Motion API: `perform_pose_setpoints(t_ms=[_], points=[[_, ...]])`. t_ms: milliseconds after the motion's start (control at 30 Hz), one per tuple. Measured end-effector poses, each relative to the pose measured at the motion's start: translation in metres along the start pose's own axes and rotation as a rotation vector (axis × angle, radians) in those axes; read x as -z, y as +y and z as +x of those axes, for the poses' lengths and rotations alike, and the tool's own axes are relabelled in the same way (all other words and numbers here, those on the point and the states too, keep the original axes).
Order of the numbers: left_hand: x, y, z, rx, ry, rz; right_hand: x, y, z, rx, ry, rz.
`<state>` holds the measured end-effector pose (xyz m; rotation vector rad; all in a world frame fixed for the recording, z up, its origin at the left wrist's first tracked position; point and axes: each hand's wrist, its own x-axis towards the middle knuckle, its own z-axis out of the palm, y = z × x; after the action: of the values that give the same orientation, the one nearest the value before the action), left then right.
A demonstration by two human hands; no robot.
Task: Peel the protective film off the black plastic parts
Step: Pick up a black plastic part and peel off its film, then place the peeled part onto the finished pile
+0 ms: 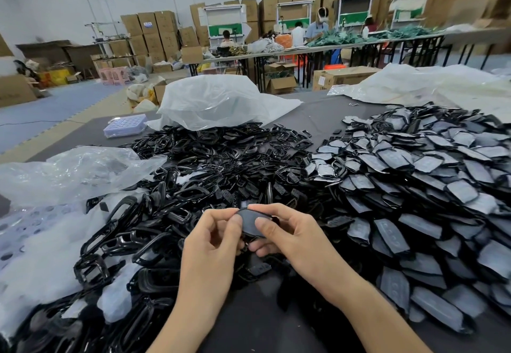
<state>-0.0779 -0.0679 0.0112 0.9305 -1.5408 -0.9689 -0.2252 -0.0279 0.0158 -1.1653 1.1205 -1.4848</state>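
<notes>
Above the black heap, left hand point(213, 238) and right hand point(287, 235) both pinch one film-covered black part point(253, 224).

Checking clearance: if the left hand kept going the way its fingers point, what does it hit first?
Left hand points right and slightly up; it would likely meet first the black part it already pinches, then the right hand.

Left hand point(213, 238) and right hand point(287, 233) raised together — fingertips pinched, forearms converging
</notes>
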Motion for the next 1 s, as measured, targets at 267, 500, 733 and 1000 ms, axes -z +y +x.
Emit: perform_pose_setpoints(t_ms=[267, 500, 733, 1000], points=[[-0.003, 0.003, -0.007, -0.074, -0.056, 0.056, 0.018, -0.014, 0.000, 0.049, 0.081, -0.162], [0.003, -0.015, -0.014, -0.377, -0.378, 0.836, 0.095, -0.072, 0.026, 0.258, 0.709, 0.110], [0.002, -0.025, -0.004, -0.442, -0.304, 1.138, 0.060, -0.027, 0.019, 0.168, 0.519, -0.215], [0.005, -0.028, 0.004, -0.384, -0.148, 1.021, 0.012, 0.018, 0.033, 0.160, 0.234, -0.940]])
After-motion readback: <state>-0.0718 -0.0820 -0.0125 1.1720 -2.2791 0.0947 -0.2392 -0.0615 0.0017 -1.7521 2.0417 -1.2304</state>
